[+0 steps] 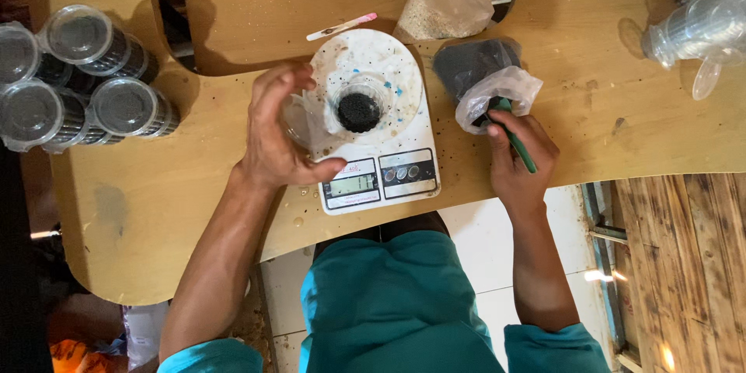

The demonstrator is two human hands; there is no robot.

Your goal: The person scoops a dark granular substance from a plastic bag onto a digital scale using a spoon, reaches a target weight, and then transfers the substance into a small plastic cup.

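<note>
Left hand (pixel 273 130) wraps loosely round the left side of a clear cup (pixel 353 109) holding dark granules, sitting on the white scale (pixel 373 120) mid-surface. Right hand (pixel 517 157) is clamped on a green scoop handle (pixel 516 140) poking into an open bag of dark granules (pixel 483 78) just right of the scale. Lidded filled cups (pixel 81 78) stacked far left, empty cups (pixel 699 23) far right, bag of pale grains (pixel 447 0) beyond the scale, wooden surface (pixel 155 202) under all.

A white scale (pixel 378 157) bears a clear cup (pixel 358 109) of black grains. The left hand (pixel 276 130) grips the cup beside it; right of the scale, the right hand (pixel 519 157) holds a green spoon (pixel 516 141) in a bag (pixel 489 81).
</note>
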